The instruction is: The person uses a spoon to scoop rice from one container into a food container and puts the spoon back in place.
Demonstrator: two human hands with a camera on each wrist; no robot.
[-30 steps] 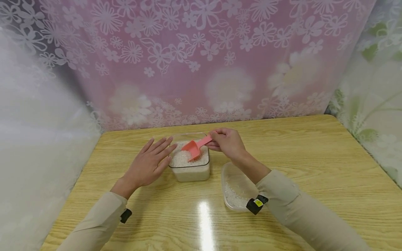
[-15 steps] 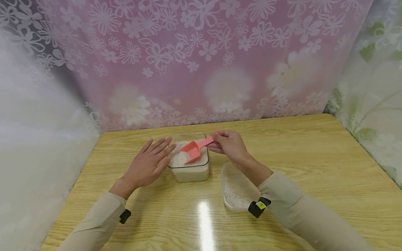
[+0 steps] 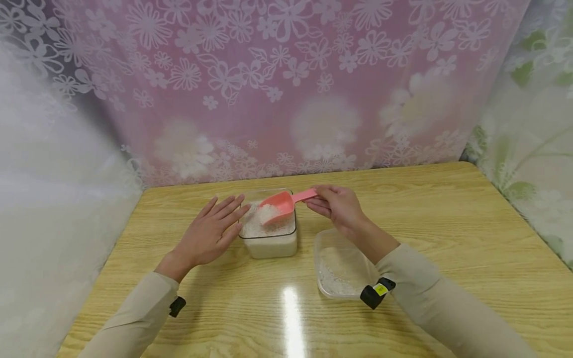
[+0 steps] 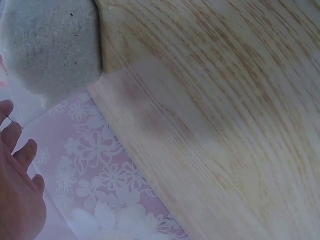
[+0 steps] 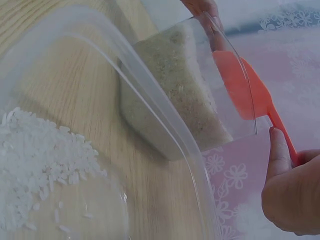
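Note:
A clear square container (image 3: 271, 247) filled well up with white rice (image 3: 255, 227) stands on the table. My right hand (image 3: 338, 205) pinches the handle of a pink scoop (image 3: 283, 203), whose bowl carries a heap of rice over the container. In the right wrist view the scoop (image 5: 241, 85) shows behind the container's clear wall (image 5: 202, 50). My left hand (image 3: 209, 232) has its fingers straight and spread, with the fingertips against the container's left rim. Only part of the left hand (image 4: 20, 185) appears in the left wrist view.
A translucent plastic box (image 3: 319, 266) with a little rice (image 5: 40, 155) in it sits right of the container, partly beneath my right forearm. A flowered pink curtain (image 3: 268, 124) hangs behind the wooden table (image 3: 429, 209).
My right hand has moved right and slightly up with the scoop. The scoop's bowl has risen out of the rice with a heap in it. My left hand stays nearly still.

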